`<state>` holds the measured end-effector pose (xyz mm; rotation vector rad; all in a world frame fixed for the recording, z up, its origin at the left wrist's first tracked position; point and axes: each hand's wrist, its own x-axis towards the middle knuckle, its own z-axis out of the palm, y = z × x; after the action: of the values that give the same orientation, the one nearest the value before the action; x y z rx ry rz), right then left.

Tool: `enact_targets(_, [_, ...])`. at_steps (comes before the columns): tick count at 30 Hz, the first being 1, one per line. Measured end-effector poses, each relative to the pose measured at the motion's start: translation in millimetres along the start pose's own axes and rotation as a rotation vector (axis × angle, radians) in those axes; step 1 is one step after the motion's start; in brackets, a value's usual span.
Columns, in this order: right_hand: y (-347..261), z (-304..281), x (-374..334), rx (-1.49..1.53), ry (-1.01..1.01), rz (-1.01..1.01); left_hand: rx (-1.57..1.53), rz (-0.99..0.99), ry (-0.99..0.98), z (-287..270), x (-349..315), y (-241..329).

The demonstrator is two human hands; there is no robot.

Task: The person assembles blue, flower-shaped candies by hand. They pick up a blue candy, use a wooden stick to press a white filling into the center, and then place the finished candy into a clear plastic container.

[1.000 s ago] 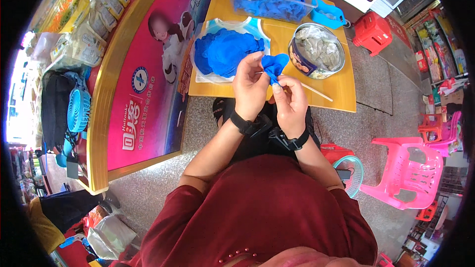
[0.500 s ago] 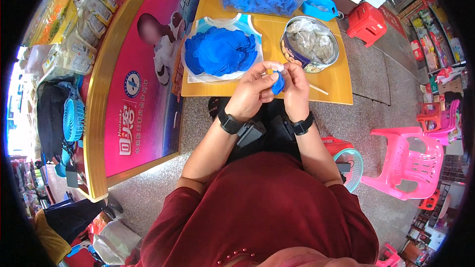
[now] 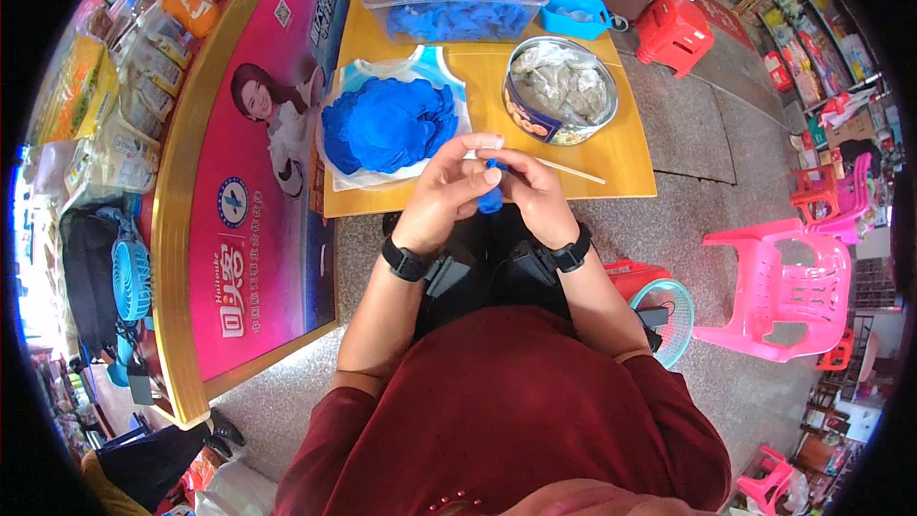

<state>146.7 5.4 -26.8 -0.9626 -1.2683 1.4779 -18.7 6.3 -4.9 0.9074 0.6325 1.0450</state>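
Observation:
In front of my body, over the table's near edge, a small blue piece of cloth (image 3: 489,200) is pinched between both hands and hangs down from the fingertips. My left hand (image 3: 443,195) is closed on it from the left, with something whitish around the tip of one finger. My right hand (image 3: 537,199) grips it from the right, fingers bent and touching the left ones. Just beyond lies a heap of flat blue cloth pieces (image 3: 390,124) on a white and light-blue vest-shaped cloth (image 3: 435,62). A thin pale stick (image 3: 571,171) rests near my right fingers.
A round tin (image 3: 528,122) holding crumpled greyish material (image 3: 564,86) stands on the yellow table (image 3: 611,158). Behind are a clear bin (image 3: 458,14) of blue pieces and a blue basket (image 3: 576,24). A pink-panelled counter (image 3: 258,182) borders the left; a pink chair (image 3: 783,291) stands right.
The view has shifted, so the table sits farther left. My fingers have changed position around the blue cloth, which now hangs lower between them. More of the pale stick shows.

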Motion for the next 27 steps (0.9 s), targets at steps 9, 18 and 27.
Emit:
enact_targets(9, [1.4, 2.4, -4.4, 0.065, -0.029, -0.035, 0.172, 0.382, 0.351, -1.7, 12.8, -19.9])
enact_targets(18, [-1.4, 12.0, -2.9, 0.018, 0.149, -0.014, 0.341, 0.393, 0.327, -3.6, 8.3, -19.6])
enact_targets(27, [5.7, 8.0, 1.8, -0.082, 0.235, -0.080, -0.238, 0.006, 0.274, -6.2, 9.3, -11.6])
